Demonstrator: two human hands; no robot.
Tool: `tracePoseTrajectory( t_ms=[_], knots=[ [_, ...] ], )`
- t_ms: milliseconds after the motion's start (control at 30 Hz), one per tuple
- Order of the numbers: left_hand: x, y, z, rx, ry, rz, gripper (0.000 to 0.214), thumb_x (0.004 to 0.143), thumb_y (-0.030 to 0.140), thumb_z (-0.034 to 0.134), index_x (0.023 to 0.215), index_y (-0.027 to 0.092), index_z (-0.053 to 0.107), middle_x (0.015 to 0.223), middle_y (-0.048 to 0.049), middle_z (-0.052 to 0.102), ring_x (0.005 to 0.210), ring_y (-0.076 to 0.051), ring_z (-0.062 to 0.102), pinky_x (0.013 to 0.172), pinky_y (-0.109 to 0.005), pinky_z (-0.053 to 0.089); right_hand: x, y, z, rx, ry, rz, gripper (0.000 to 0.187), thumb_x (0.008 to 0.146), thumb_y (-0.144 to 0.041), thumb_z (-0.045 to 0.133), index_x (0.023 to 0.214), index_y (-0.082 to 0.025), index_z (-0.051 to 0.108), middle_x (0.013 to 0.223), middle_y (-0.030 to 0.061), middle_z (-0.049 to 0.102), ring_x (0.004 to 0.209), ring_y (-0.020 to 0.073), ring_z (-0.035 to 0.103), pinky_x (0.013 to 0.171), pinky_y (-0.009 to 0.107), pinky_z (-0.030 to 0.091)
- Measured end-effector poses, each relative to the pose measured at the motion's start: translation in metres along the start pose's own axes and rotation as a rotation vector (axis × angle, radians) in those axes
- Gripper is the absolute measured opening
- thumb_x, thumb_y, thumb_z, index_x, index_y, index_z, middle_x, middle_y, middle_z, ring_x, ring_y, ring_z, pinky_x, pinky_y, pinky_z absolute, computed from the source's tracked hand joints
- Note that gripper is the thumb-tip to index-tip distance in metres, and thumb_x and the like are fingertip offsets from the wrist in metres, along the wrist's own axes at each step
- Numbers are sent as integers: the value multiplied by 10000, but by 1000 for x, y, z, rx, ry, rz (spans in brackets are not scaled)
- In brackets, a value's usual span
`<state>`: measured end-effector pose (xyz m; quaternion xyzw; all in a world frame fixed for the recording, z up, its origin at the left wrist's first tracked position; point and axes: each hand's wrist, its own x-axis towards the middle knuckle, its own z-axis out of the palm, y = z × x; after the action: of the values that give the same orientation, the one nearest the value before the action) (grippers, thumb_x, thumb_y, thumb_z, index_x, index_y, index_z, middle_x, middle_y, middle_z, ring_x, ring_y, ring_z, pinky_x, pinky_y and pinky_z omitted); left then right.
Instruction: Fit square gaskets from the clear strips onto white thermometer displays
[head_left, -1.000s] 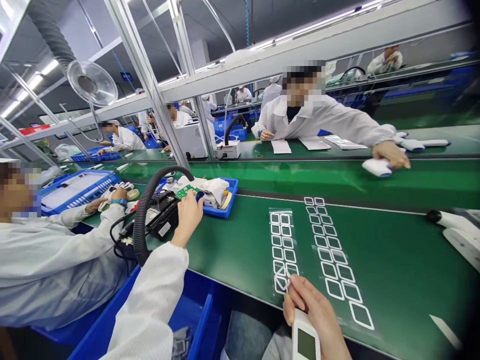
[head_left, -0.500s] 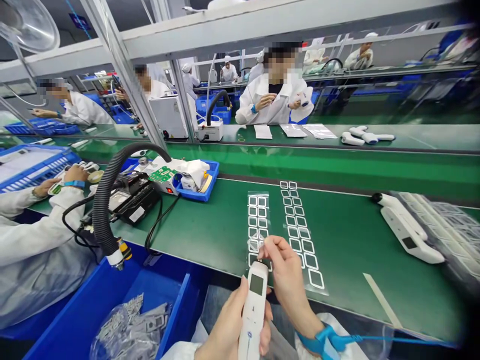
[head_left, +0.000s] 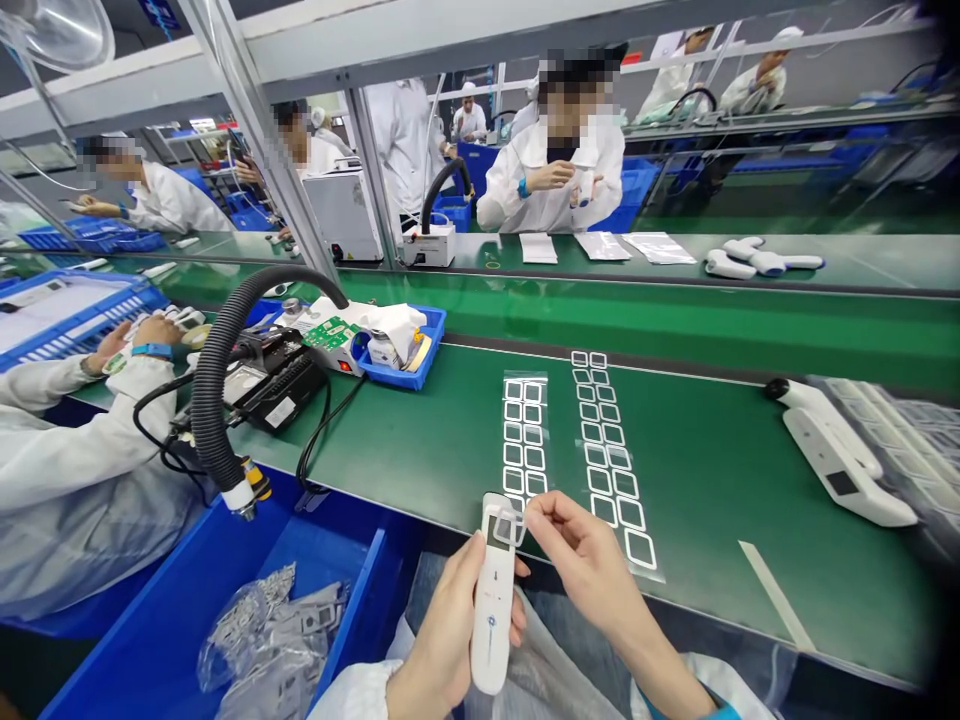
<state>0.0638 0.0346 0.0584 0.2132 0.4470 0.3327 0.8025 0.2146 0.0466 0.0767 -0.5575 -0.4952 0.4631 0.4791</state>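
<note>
The left hand (head_left: 448, 640) has a clenched grip around a white plastic handheld device (head_left: 492, 620), held upright so its small screen end faces the other hand. The right hand (head_left: 592, 565) pinches a clear film piece with a white square frame (head_left: 508, 527) over that screen end. On the green desk (head_left: 705, 520) lie clear strips of white frames (head_left: 525, 440). Below, a blue bin (head_left: 352, 590) contains silver bags (head_left: 262, 630).

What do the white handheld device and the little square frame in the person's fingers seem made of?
The white handheld device looks like moulded plastic, smooth and lightly glossy, with rounded edges. The square frame seems thin clear film, since the device shows through it.
</note>
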Motion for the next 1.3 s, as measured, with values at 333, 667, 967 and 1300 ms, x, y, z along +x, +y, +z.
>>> tracePoseTrajectory(
  t_ms=[333, 667, 967, 1300],
  knots=[
    [-5, 3, 2, 56, 2, -8, 643, 781, 705, 602, 909, 78, 655, 570, -72, 631, 442, -117, 532, 451, -198, 420, -1, -4, 7, 59, -93, 53, 283, 940, -412, 519, 756, -198, 522, 644, -43, 495, 543, 108, 506, 530, 226, 415],
    [0, 0, 3, 89, 23, 16, 598, 765, 725, 601, 864, 136, 575, 507, -31, 589, 412, -118, 497, 422, -202, 395, -20, 23, 6, -664, 68, -504, 187, 969, -213, 479, 972, -181, 664, 676, 15, 560, 566, 156, 514, 562, 291, 371],
    [-4, 8, 5, 211, -101, 50, 540, 795, 665, 607, 872, 131, 594, 613, -23, 600, 439, -96, 497, 411, -186, 393, -7, 9, -16, -284, -6, -308, 180, 962, -251, 528, 1070, -245, 672, 1086, 65, 654, 988, 211, 621, 851, 333, 492],
    [5, 9, 1, 499, -259, 32, 365, 811, 499, 650, 897, 157, 553, 670, -2, 590, 404, -75, 467, 382, -178, 373, 0, 2, -31, -219, -217, -158, 161, 967, -302, 530, 1002, -220, 664, 947, 38, 625, 875, 185, 592, 795, 311, 480]
  ],
)
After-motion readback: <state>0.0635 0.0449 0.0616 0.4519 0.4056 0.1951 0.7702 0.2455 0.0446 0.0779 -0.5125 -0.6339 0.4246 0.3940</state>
